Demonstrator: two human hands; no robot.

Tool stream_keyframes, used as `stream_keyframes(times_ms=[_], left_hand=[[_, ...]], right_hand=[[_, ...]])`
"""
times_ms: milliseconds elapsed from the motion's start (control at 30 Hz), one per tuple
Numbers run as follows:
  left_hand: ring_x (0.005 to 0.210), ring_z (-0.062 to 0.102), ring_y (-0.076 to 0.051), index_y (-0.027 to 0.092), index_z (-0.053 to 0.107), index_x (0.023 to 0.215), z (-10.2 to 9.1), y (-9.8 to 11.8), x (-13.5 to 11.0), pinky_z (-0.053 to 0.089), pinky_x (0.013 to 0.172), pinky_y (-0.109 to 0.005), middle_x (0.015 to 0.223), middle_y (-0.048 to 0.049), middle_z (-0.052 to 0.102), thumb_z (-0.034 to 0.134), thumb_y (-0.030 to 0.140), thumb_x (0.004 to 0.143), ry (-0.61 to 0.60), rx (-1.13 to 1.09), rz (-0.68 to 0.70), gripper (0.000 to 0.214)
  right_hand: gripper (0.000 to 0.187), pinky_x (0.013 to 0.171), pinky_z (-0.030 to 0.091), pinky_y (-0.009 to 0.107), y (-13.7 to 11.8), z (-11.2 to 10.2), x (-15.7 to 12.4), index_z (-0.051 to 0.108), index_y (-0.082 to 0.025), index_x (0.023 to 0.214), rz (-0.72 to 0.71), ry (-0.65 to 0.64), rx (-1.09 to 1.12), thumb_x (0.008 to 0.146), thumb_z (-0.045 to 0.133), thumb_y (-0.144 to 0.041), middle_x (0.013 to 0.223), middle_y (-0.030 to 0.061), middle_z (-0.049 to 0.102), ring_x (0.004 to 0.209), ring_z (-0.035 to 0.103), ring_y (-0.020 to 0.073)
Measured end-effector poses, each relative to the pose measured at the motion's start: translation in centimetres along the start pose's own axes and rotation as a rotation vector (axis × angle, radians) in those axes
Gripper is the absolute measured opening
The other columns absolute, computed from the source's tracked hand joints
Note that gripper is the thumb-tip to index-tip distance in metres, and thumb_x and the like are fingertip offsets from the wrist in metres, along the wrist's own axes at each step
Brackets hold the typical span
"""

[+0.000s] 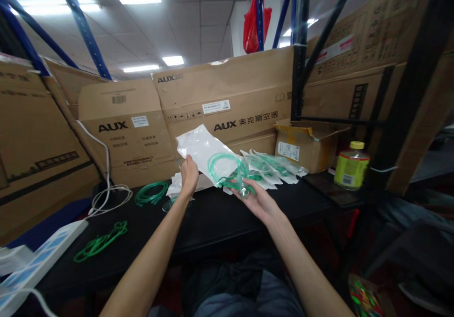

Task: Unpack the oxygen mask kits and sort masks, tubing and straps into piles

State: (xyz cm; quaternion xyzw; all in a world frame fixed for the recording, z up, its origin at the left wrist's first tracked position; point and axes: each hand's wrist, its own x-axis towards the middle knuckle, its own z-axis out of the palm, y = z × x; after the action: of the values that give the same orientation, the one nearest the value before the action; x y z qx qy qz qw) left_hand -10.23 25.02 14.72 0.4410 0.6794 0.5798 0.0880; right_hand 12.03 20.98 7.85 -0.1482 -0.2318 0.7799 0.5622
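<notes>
My left hand (189, 173) grips the lower left edge of a white-and-clear plastic bag (198, 147), held tilted above the table. A coil of green tubing (227, 157) shows at the bag's right side, in or against it. My right hand (260, 202), palm up, has its fingers closed around a clear plastic oxygen mask (243, 189) joined to that tubing. White bags (175, 187) lie behind my left wrist, and clear plastic pieces (169, 206) are partly hidden by it. Several filled bags (273, 166) with green tubing overlap behind my right hand.
On the black table (213, 225) lie a green tubing coil (152, 193) and green elastic cords (102, 241). A power strip (46, 255) with a white cable sits left. An opened carton (308, 144) and a yellow-capped bottle (351, 167) stand right. Large cardboard (227, 88) walls the back.
</notes>
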Motion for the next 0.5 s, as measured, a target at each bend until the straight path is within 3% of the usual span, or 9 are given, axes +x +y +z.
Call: stream_keyframes(times_ms=[100,267,400,500], left_hand=[[0.100,0.069,-0.022,0.014,0.063,0.122,-0.9,-1.2,1.5,0.057,0.087,-0.043,0.118,-0.0108,0.068,0.055,0.044,0.100,0.008,-0.028,-0.082,0.038],[0.085,0.071,-0.017,0.013,0.064,0.118,-3.1,-3.1,1.9,0.060,0.076,-0.036,0.107,-0.0081,0.071,0.058,0.039,0.100,-0.075,0.034,-0.141,0.032],[0.063,0.071,-0.022,0.010,0.074,0.077,-6.8,-4.0,1.3,0.059,0.071,-0.037,0.066,-0.0097,0.073,0.072,0.040,0.086,-0.229,0.249,-0.116,0.031],[0.067,0.073,-0.031,0.016,0.072,0.057,-8.5,-3.9,1.4,0.055,0.084,-0.045,0.057,-0.0120,0.071,0.069,0.047,0.084,-0.244,0.440,0.003,0.041]], right_hand=[[0.015,0.090,0.062,0.043,-1.2,-1.5,-1.3,0.068,-0.016,0.088,-0.057,0.050,-0.030,0.077,0.076,-0.010,0.094,0.0073,0.078,0.098,0.075,0.0256],[0.014,0.091,0.063,0.042,-3.0,-4.4,-3.0,0.069,-0.018,0.084,-0.173,0.146,-0.058,0.075,0.078,-0.013,0.094,0.0058,0.078,0.100,0.074,0.0252],[0.010,0.091,0.063,0.042,-3.2,-5.6,-3.6,0.070,-0.017,0.086,-0.188,0.189,-0.072,0.077,0.075,-0.015,0.095,0.0081,0.078,0.099,0.074,0.0255],[0.009,0.090,0.063,0.041,-2.8,-5.9,-3.8,0.069,-0.016,0.084,-0.160,0.196,-0.082,0.077,0.075,-0.018,0.093,0.0102,0.078,0.097,0.075,0.0263]])
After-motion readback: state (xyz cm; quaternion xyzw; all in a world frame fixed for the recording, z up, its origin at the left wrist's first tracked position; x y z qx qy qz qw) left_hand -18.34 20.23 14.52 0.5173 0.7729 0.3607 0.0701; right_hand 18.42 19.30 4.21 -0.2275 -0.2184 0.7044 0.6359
